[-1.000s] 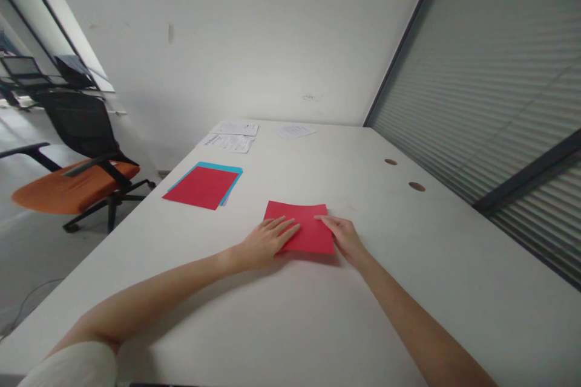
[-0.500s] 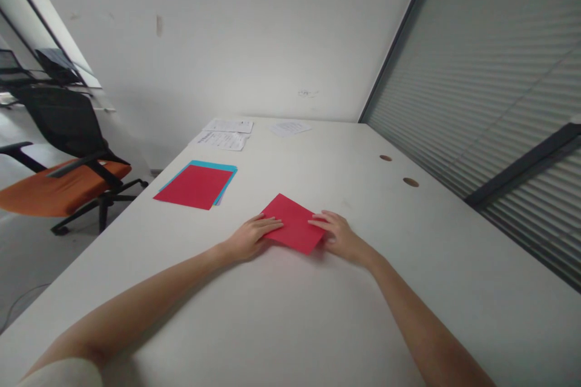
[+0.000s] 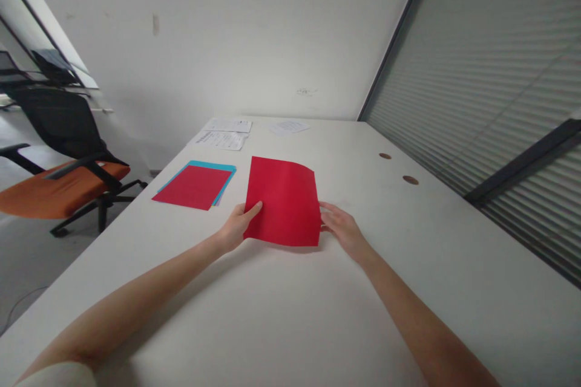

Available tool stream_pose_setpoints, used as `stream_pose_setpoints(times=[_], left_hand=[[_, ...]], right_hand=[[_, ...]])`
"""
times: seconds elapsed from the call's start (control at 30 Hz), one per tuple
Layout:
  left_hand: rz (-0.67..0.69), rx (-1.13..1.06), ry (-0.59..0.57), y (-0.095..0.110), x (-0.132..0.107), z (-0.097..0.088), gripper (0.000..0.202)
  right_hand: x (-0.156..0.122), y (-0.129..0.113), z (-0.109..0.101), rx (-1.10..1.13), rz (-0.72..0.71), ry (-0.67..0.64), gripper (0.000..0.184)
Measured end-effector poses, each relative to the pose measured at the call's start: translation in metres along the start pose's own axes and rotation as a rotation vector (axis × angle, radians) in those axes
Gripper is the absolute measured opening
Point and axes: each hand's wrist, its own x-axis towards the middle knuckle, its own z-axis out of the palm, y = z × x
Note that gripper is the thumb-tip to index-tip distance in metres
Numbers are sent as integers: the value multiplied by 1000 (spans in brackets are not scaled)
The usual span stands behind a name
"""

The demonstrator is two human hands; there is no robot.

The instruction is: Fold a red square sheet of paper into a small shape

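A red sheet of paper [image 3: 285, 202] is lifted off the table and tilted up towards me, slightly bowed, with a faint crease down its middle. My left hand [image 3: 236, 227] grips its left edge, thumb on the front face and fingers hidden behind. At the right edge, my right hand [image 3: 344, 230] has its fingers outstretched and a little apart, their tips meeting or just behind the edge. No thumb of that hand shows on the front of the sheet.
Left of the hands lies a stack with another red sheet [image 3: 195, 187] on top and blue sheets [image 3: 213, 165] beneath. Printed papers [image 3: 222, 139] lie at the far end of the white table [image 3: 281, 314]. An orange chair [image 3: 68, 184] stands to the left.
The red paper was a smaller folded diamond under both hands. Now it is opened into a larger sheet and raised upright. The left hand has shifted to its side edge.
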Motion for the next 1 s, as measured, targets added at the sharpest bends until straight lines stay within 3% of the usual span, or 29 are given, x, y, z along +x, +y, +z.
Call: stream_pose_setpoints(times=[0.27,0.37,0.57,0.7,0.8,0.87,1.0], left_hand=[[43,111,-77,-12,9,-11,50],[87,173,-92,-16,11,-13,50],[99,178,-59,-21,13,-14,51],[122,161,-33,-22,15,-16,55],[249,245,-35,-26,18,-23,77],[370,397,-56,-29,20,-31,89],[782,991,3,-33,22,-47,62]], right_hand=[[6,7,0,-84,-51,237,46],[6,5,-2,-116,-84,262,51],[-1,0,5,-141,-177,213,79],[-2,4,6,-225,-179,131,68],[2,10,-1,-353,-181,113,43],[4,14,-7,-434,-176,102,37],[6,19,-18,-608,-144,51,30]])
